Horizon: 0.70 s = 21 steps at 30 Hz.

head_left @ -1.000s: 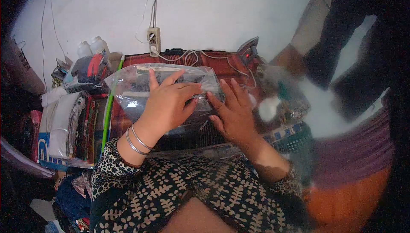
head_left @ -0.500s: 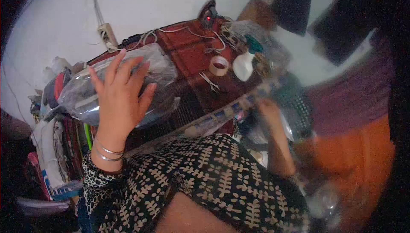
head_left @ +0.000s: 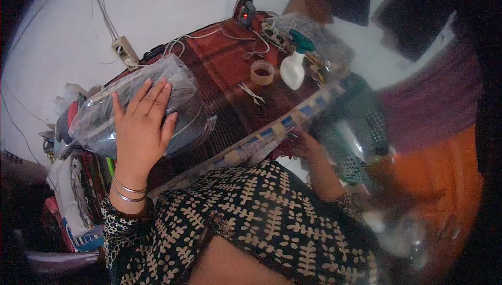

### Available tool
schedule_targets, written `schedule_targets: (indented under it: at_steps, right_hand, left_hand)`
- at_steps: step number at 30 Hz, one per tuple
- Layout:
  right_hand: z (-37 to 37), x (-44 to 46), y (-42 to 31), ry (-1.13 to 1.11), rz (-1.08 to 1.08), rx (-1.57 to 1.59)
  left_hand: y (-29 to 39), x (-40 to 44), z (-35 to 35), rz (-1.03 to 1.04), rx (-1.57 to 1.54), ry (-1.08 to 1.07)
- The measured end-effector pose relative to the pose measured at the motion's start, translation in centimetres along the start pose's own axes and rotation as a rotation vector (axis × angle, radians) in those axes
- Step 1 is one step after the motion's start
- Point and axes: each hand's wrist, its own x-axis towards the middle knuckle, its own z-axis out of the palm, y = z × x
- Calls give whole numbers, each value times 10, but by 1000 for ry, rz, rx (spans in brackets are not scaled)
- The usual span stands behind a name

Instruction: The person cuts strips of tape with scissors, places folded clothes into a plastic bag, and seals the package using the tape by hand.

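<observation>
My left hand [head_left: 141,123] lies flat with spread fingers on a clear plastic bag [head_left: 180,84] with dark folded cloth inside, at the left of the red plaid cloth [head_left: 212,55]. My right hand [head_left: 308,152] is low beside the table's front edge, near a green perforated basket [head_left: 350,165]; its fingers are blurred and partly hidden. Between the bag and the basket lie small scissors [head_left: 251,94], a roll of tape [head_left: 262,72] and a white spray bottle with a green head [head_left: 293,70].
An iron [head_left: 244,10] with a red light stands at the back edge. A power strip [head_left: 125,52] hangs by the wall with cords. Stacked cloths [head_left: 73,193] fill a bin at left. Orange cloth [head_left: 434,180] lies at right.
My right hand has left the bag and moved down right to the table's front edge. My left hand stays on the bag, its fingers now flatter. The view has turned to the right.
</observation>
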Motion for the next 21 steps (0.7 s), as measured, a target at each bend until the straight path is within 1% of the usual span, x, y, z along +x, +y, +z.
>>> schedule_targets:
  at_steps: [2,3,5,6,7,9,10,11,13,14,16,17,19,21]
  right_hand:
    - [-52,41,22,-62,30,-22]
    - [-91,66,41,58,-52,120]
    - [-90,57,32,369,-201,-240]
    - [-73,36,12,540,-281,-742]
    - [-67,33,3,513,-290,-769]
    - [-60,27,-15,749,-428,-1322]
    - [-35,13,-36,735,-443,-1344]
    - [0,-9,-60,748,-381,-1449]
    - [22,-22,-89,720,-291,-1722]
    - [31,-24,-100,718,-306,-1738]
    - [67,-36,-131,325,-429,-1457]
    - [123,-54,-149,257,-361,-1417]
    - [189,-69,-166,156,-558,-1581]
    - [236,-68,-179,-95,-742,-1561]
  left_hand:
    - [-1,0,-3,-24,-7,-7]
    - [-1,0,-4,-42,-19,-12]
    - [-4,-1,-4,-64,-31,-10]
    - [-6,-2,-4,-61,-48,-3]
    - [-8,-4,-5,-72,-76,-41]
    - [-9,-7,-5,-103,-93,-41]
    - [-8,-7,-5,-98,-123,-42]
    - [-9,-7,-7,-103,-130,-49]
    - [-11,-7,-9,-114,-142,-11]
    - [-11,-6,-8,-101,-157,13]
    - [-11,-3,-8,-102,-204,53]
    - [-11,-3,-7,-85,-252,81]
    - [-8,-3,-5,-84,-256,85]
    - [-8,-2,-3,-81,-242,82]
